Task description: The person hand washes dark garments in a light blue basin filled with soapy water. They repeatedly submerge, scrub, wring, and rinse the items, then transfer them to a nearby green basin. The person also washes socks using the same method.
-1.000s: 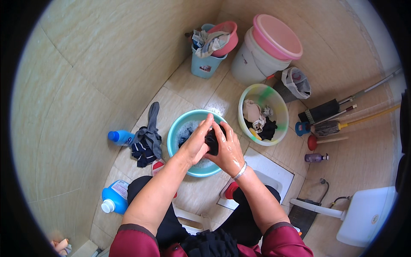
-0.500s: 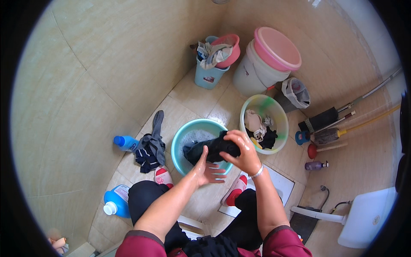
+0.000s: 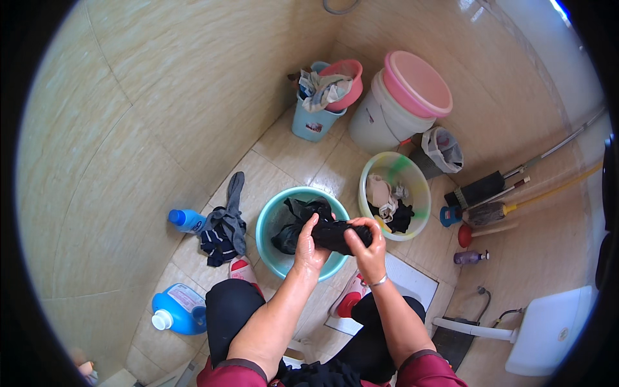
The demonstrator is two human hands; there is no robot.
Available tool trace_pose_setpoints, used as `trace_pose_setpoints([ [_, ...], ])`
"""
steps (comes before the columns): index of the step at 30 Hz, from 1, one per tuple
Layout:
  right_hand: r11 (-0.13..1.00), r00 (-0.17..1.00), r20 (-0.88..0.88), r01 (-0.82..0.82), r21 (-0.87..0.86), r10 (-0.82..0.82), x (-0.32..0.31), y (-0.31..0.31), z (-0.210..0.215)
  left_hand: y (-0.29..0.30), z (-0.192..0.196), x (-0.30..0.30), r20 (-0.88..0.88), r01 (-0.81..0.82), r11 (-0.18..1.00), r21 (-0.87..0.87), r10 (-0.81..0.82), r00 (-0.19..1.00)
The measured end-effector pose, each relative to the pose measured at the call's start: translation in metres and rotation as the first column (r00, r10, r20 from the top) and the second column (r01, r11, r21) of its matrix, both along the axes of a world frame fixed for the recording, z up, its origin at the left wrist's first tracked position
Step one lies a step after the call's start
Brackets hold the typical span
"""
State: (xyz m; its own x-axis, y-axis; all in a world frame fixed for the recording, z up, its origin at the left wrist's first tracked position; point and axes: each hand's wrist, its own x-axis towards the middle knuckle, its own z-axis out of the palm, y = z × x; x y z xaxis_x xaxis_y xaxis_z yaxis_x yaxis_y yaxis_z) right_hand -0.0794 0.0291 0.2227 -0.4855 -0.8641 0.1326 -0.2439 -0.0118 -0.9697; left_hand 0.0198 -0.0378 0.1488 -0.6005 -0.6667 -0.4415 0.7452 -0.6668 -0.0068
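A wet black garment (image 3: pixel 333 237) is bunched between my two hands above the turquoise basin (image 3: pixel 260 242). My left hand (image 3: pixel 311 250) is closed round its left part, and my right hand (image 3: pixel 367 250) grips the right end. Both hands look wet. The garment's exact kind is hidden by its folds. Dark cloth (image 3: pixel 288 237) hangs or lies to the left of my left hand, inside the basin; whether it is the same piece I cannot tell. Some of the basin's inside is covered by the cloth and my hands.
Left of the basin lie grey and navy striped clothes (image 3: pixel 225 229), a small blue bottle (image 3: pixel 187 220) and a large blue jug (image 3: pixel 180 308). A pale tub (image 3: pixel 422 200) with clothes stands right. Behind are a lidded bucket (image 3: pixel 380 122), bin (image 3: pixel 433 155) and light-blue pail (image 3: pixel 314 124).
My left hand, spread open half a second ago, has closed on the black garment. My right hand has moved slightly lower, and the garment is now stretched between both hands.
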Motion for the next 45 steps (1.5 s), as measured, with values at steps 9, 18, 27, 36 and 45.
trace_pose_setpoints([
  [9,0.936,0.574,0.799,-0.148,0.319,-0.181,-0.015,-0.016,-0.077,0.003,0.005,0.002,0.392,-0.051,0.990,-0.133,0.100,0.914],
  [18,0.822,0.443,0.852,-0.349,0.451,-0.279,-0.015,-0.023,-0.103,0.004,0.009,-0.003,0.623,0.180,0.741,-0.647,0.378,0.685],
  [27,0.726,0.485,0.854,-0.517,0.454,-0.188,-0.014,-0.023,-0.113,0.002,0.014,-0.003,0.628,0.399,0.494,-0.773,0.500,0.597],
  [36,0.671,0.604,0.797,-0.581,0.460,-0.024,-0.009,-0.017,-0.072,-0.007,0.015,0.006,0.453,0.253,0.786,-0.563,0.038,0.891],
  [45,0.814,0.417,0.902,-0.482,0.324,-0.112,-0.013,0.001,-0.074,-0.006,0.007,0.003,0.366,0.137,0.983,-0.119,-0.085,0.927],
])
